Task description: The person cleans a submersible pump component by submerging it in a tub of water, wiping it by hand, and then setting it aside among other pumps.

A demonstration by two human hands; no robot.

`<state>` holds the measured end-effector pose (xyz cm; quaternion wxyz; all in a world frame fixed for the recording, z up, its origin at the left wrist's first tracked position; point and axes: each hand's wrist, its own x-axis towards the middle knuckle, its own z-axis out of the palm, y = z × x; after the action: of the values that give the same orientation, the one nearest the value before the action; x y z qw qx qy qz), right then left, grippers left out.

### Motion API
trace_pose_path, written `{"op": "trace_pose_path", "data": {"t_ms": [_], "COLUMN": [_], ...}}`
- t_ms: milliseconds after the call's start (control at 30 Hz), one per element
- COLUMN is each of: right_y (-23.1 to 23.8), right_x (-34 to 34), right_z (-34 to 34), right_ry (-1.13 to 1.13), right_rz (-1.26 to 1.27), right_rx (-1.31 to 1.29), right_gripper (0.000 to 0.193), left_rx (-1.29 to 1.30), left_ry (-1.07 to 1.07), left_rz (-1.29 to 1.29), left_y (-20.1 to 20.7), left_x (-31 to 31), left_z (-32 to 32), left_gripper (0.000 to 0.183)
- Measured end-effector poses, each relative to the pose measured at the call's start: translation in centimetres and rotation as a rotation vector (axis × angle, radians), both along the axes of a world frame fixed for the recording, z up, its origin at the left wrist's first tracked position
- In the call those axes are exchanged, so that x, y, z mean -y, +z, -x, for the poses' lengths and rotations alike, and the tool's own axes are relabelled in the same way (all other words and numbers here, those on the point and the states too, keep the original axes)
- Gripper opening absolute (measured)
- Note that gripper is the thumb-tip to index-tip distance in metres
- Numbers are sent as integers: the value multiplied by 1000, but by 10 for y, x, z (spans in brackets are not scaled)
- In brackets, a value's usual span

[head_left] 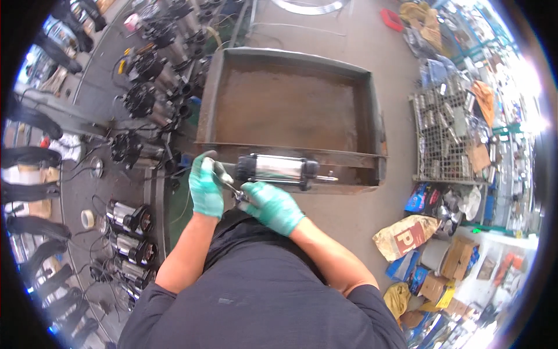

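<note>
Both my hands wear green gloves and are close together in front of my waist. My left hand [206,187] is closed around the end of a slender metal piece [225,176] whose kind I cannot make out. Curled near its lower end is my right hand [272,206], with a small dark metal part by its fingertips. Just beyond the right hand, a silver motor [279,168] with black end caps lies sideways over the near part of a rusty metal tank [290,148]. Its thin shaft points right.
Several similar silver and black motors [131,218] with cables stand or lie on the left. At right are a wire mesh crate [444,139] of metal parts, a printed sack [406,237] and cardboard boxes [457,257]. A tape roll [87,218] sits far left.
</note>
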<state>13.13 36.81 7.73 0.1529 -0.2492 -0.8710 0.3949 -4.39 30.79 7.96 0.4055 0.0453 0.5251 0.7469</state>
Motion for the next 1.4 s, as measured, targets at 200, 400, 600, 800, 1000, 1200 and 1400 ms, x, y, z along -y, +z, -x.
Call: {"op": "trace_pose_path", "data": {"t_ms": [200, 400, 600, 800, 1000, 1200, 1400], "right_y": [7, -4, -8, -7, -7, -9, -12], "right_x": [-77, -109, -114, -113, -112, -110, -112], "right_z": [-23, -24, -26, -24, -23, -20, -16], "right_ry": [-294, -243, -311, -349, -358, -388, -394], "right_rz": [-380, -205, -104, -104, -121, -114, -112], "right_rx": [-42, 372, 264, 278, 322, 292, 309], "right_gripper": [24, 22, 15, 13, 14, 17, 19], "left_rx": [299, 207, 175, 180, 124, 75, 20], "left_ry": [190, -211, -337, -428, -503, -539, -475], "left_rz": [303, 467, 453, 486, 518, 586, 614], "left_y": [-80, -112, -109, -109, -110, -106, -106], "left_x": [34, 20, 11, 3, -1, -4, -6], "left_z": [113, 127, 134, 136, 136, 133, 131], "left_gripper": [40, 38, 34, 32, 35, 35, 34]}}
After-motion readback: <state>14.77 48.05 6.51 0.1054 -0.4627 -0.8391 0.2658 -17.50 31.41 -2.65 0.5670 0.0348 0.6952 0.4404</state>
